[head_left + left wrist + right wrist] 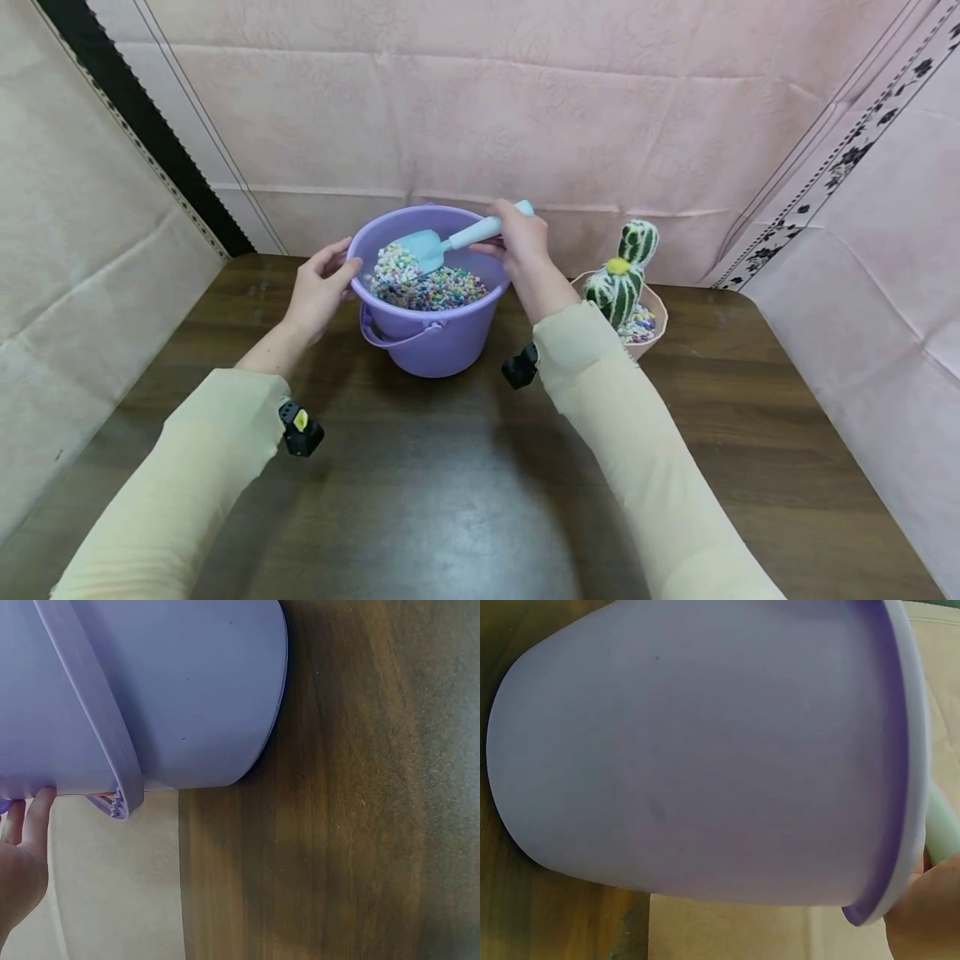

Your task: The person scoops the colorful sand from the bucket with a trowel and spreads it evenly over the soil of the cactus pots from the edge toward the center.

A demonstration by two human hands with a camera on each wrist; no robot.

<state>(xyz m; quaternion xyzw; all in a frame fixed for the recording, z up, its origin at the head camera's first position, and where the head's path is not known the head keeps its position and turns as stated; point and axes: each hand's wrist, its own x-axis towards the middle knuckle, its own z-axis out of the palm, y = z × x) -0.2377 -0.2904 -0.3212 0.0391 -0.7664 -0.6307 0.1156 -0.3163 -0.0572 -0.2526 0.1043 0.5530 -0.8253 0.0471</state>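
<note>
Pink cloth (487, 125) backs the wooden table (405, 500); left hand (321, 287) grips bucket (442, 343), right hand (522, 240) scoop (471, 234).

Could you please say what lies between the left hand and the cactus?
The head view shows the purple bucket, and the right hand gripping the blue scoop.

On the brown wooden table (420, 500) we see a pale pot (657, 308) near the back edge, towards the right back corner. It holds small multicoloured beads (640, 325) and a green-and-white cactus (612, 297) with a yellow flower (618, 266). Behind the back edge we see creased pinkish cloth (525, 125); a black band (150, 125) slants to the left back corner, a floral border (847, 158) to the right.
</note>
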